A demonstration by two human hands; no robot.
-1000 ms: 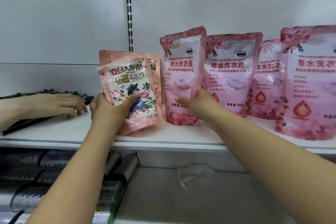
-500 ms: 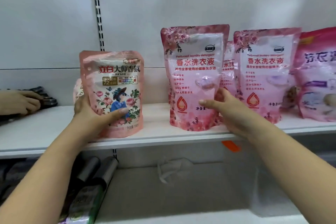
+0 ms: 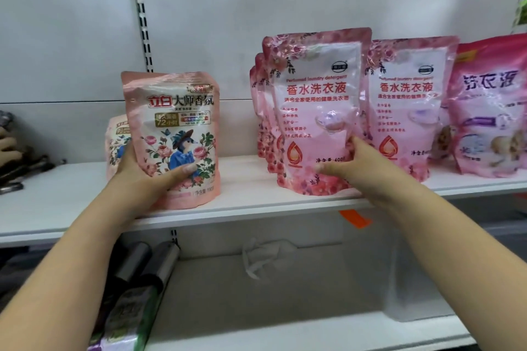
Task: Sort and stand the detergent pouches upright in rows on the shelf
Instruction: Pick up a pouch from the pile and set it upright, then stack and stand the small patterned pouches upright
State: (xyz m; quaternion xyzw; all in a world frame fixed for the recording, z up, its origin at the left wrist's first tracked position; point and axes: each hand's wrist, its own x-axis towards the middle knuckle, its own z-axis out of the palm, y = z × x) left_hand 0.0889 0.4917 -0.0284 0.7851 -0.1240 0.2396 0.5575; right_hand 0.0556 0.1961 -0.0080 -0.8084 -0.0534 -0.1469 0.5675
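A small salmon-pink floral pouch (image 3: 174, 134) stands upright at the front of the white shelf (image 3: 248, 199). My left hand (image 3: 145, 177) grips its lower left side, thumb across the front. A second pouch of that kind (image 3: 115, 142) stands behind it. Right of them, a taller pink detergent pouch (image 3: 316, 100) stands at the head of a row, with others (image 3: 258, 111) behind it. My right hand (image 3: 350, 171) holds its lower right edge. Another tall pink pouch (image 3: 407, 100) stands to its right.
A magenta pouch (image 3: 490, 111) sits at the far right. Another person's hand (image 3: 8, 145) rests on dark items (image 3: 22, 168) at the shelf's left end. Below, dark packages (image 3: 137, 273) lie on a lower shelf, with a crumpled white wrapper (image 3: 265, 256) and an orange tag (image 3: 355, 218).
The floral pouch has been turned to face front and set upright. My right hand has slid from the tall pouch's left side to its lower right edge. The view has shifted right.
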